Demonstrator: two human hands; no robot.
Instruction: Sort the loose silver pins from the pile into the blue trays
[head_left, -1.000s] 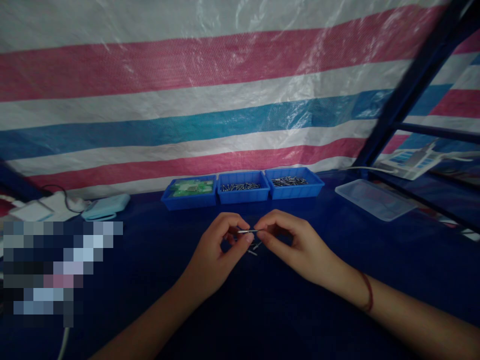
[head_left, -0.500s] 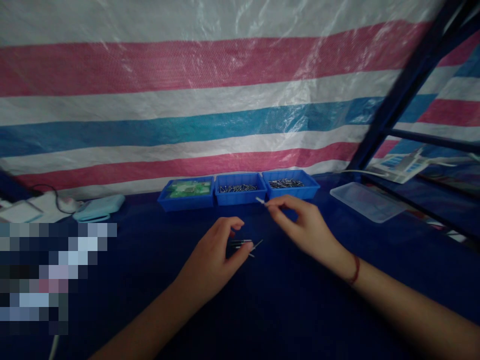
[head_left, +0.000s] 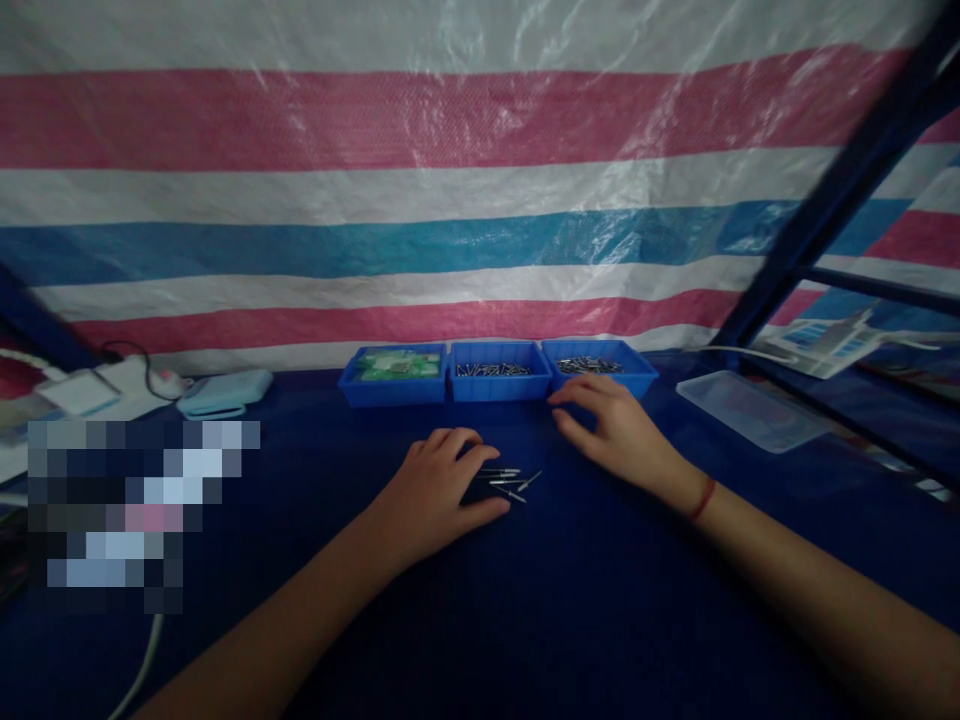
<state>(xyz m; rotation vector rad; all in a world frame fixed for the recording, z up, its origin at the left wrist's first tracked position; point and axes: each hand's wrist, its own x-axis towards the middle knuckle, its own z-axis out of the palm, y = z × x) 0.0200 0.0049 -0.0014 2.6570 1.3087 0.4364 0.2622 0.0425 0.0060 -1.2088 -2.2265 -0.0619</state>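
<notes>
Several thin metal pieces lie loosely together on the dark blue table. Just left of them is my left hand, thumb and fingers apart around their near end, gripping nothing. My right hand hovers in front of the right blue bin, its thumb and index finger parted with nothing visible between them. That bin and the middle blue bin hold many small metal pieces. Green packets fill the left blue bin.
A clear plastic lid lies at the right, beside a dark shelf frame. At the left are a light blue case, a white adapter with cables, and a pixelated area. A striped sheet hangs behind.
The small light piece is gone from my right fingertips, which have parted. My left thumb and fingers have spread away from the metal pieces. The whole view has shifted slightly.
</notes>
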